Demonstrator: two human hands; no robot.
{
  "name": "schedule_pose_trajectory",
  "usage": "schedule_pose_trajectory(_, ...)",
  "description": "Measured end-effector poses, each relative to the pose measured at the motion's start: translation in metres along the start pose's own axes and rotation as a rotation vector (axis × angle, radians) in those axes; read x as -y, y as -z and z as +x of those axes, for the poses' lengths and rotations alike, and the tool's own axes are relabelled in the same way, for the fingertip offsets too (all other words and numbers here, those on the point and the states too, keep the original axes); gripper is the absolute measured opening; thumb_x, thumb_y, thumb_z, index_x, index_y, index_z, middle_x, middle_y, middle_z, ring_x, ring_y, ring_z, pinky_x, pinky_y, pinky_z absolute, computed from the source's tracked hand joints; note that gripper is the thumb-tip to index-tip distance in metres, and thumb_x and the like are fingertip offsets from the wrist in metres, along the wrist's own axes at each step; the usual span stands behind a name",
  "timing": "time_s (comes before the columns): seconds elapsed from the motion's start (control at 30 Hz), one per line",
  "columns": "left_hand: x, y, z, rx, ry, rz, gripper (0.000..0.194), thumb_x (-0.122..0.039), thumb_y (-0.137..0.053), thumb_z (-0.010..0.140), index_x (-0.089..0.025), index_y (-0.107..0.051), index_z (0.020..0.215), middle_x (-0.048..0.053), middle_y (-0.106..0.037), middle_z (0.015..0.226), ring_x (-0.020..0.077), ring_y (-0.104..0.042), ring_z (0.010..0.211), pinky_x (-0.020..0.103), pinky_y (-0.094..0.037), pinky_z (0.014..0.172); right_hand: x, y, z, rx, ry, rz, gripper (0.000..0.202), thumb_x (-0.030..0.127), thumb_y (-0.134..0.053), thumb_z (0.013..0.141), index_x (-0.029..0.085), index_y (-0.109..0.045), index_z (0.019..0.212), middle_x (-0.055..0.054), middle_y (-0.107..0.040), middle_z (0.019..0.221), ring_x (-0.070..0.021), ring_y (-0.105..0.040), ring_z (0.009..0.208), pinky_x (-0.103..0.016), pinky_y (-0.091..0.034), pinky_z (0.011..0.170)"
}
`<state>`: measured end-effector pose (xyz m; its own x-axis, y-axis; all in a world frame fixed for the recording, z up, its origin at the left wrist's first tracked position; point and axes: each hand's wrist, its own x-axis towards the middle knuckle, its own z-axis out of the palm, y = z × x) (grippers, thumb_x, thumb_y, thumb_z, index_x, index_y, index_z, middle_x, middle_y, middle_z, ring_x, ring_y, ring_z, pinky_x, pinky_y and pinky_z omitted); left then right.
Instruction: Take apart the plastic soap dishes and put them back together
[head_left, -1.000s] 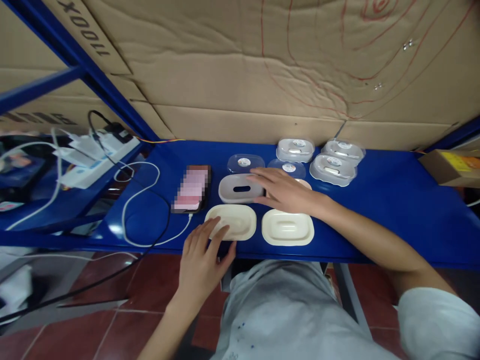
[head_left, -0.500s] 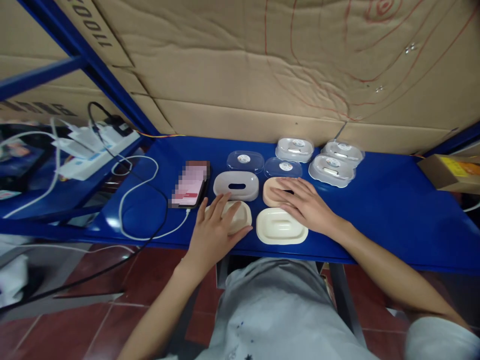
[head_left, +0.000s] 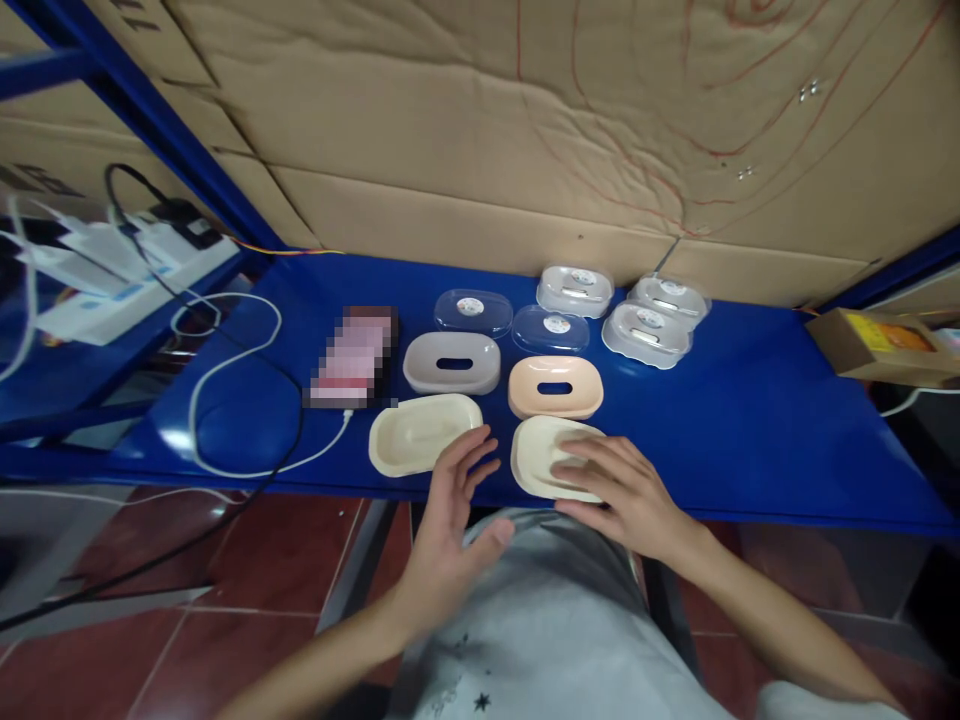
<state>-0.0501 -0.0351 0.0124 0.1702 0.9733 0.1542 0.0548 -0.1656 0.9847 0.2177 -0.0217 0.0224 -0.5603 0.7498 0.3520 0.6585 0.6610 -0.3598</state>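
Spread the right hand [head_left: 634, 495] loosely over the near right cream dish [head_left: 529, 458], with fingers reaching inside and thumb by the near rim; could not tell whether gripping it. Held the left hand [head_left: 444, 535] half open with nothing visible in it, fingertips close to the right end of the near left cream dish [head_left: 420, 436]; could not tell if touching. Called, by judgement, for light, even contact at the rims, to avoid tipping or skidding the dishes. Saw only a raised middle inside the left one, lying slightly askew. Found beyond these a grey tray [head_left: 484, 374] on the left and a peach tray [head_left: 525, 398] on the right, both with oval slots. Noticed farther off two clear lids [head_left: 450, 314], then, far right, three covered boxes [head_left: 646, 345] with pale trays inside.
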Motion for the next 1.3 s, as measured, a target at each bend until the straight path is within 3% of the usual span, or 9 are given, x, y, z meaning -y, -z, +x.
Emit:
schedule_pose_trajectory(0.1,-0.002,-0.009,0.001,0.024,0.310,-0.423,0.067,-0.064,-0.065,0.095,-0.032,-0.046,0.151,0.012,-0.049,0.163,0.0332,-0.052,0.149,0.053,-0.048,0.121,0.007,0.002,0.004,-0.102,0.001,0.115,0.040,0.041,-0.073,0.099,0.037,-0.065,0.138,-0.007,-0.072,0.139,-0.0298,-0.066,0.134,-0.053,-0.059,0.103)
schedule_pose_trajectory(0.23,-0.009,-0.016,0.000,0.098,0.763,-0.876,0.056,-0.054,-0.067,0.096,-0.021,-0.061,0.141,0.011,-0.068,0.146,0.0300,-0.061,0.140,0.044,-0.049,0.119,0.016,0.007,0.017,0.051,0.160,0.180,0.045,0.050,-0.066,0.102,0.033,-0.062,0.143,-0.009,-0.070,0.142,-0.0281,-0.064,0.136,-0.050,-0.057,0.108)
schedule_pose_trajectory(0.37,-0.014,-0.023,0.003,0.007,0.987,-1.053,0.044,-0.035,-0.071,0.094,-0.014,-0.067,0.133,0.011,-0.076,0.134,0.0292,-0.067,0.134,0.039,-0.054,0.113,-0.005,0.015,0.034,0.003,0.070,0.238,0.045,0.051,-0.047,0.110,0.034,-0.055,0.152,-0.008,-0.070,0.144,-0.0262,-0.064,0.135,-0.051,-0.054,0.110)
schedule_pose_trajectory(0.47,-0.016,-0.024,0.008,-0.024,0.981,-1.138,0.045,-0.034,-0.068,0.096,-0.014,-0.064,0.136,0.012,-0.077,0.132,0.0322,-0.067,0.134,0.045,-0.055,0.113,-0.035,0.018,0.047,-0.002,-0.055,0.009,0.041,0.039,-0.053,0.110,0.032,-0.060,0.149,-0.009,-0.070,0.145,-0.0295,-0.063,0.137,-0.055,-0.049,0.113)
schedule_pose_trajectory(0.6,-0.015,-0.021,0.012,-0.028,0.944,-1.235,0.055,-0.042,-0.065,0.100,-0.015,-0.057,0.147,0.012,-0.075,0.136,0.0340,-0.063,0.138,0.050,-0.052,0.116,-0.052,0.017,0.053,0.026,-0.024,-0.181,0.033,0.030,-0.056,0.109,0.030,-0.068,0.140,-0.007,-0.077,0.134,-0.0291,-0.071,0.125,-0.053,-0.049,0.106)
schedule_pose_trajectory(0.73,-0.013,-0.018,0.014,-0.011,0.945,-1.322,0.062,-0.050,-0.056,0.106,-0.009,-0.051,0.152,0.016,-0.075,0.136,0.0338,-0.064,0.138,0.050,-0.047,0.120,-0.026,0.021,0.044,-0.124,0.082,-0.101,0.034,0.024,-0.063,0.106,0.026,-0.067,0.140,-0.007,-0.079,0.129,-0.0255,-0.073,0.118,-0.047,-0.050,0.102)
schedule_pose_trajectory(0.93,-0.011,-0.016,0.013,0.074,0.842,-1.372,0.075,-0.062,-0.050,0.106,-0.004,-0.050,0.153,0.022,-0.073,0.136,0.0343,-0.069,0.131,0.048,-0.047,0.119,0.022,0.031,0.025,0.008,0.236,-0.040,0.025,0.020,-0.060,0.107,0.018,-0.069,0.131,-0.005,-0.081,0.120,-0.0211,-0.072,0.110,-0.042,-0.048,0.100)
schedule_pose_trajectory(1.17,-0.009,-0.014,0.010,0.044,0.822,-1.320,0.054,-0.038,-0.055,0.109,-0.003,-0.053,0.149,0.020,-0.074,0.136,0.0284,-0.072,0.125,0.042,-0.050,0.117,0.032,0.026,0.018,0.055,0.294,-0.130,0.026,0.017,-0.052,0.110,0.018,-0.072,0.126,-0.004,-0.081,0.123,-0.0200,-0.071,0.111,-0.042,-0.047,0.102)
schedule_pose_trajectory(1.3,-0.010,-0.015,0.012,0.017,0.812,-1.310,0.055,-0.034,-0.057,0.107,-0.001,-0.051,0.150,0.021,-0.074,0.136,0.0284,-0.072,0.126,0.039,-0.053,0.113,0.019,0.022,0.019,0.045,0.350,-0.048,0.035,0.019,-0.059,0.107,0.017,-0.064,0.141,-0.006,-0.081,0.124,-0.0209,-0.073,0.113,-0.042,-0.053,0.100)
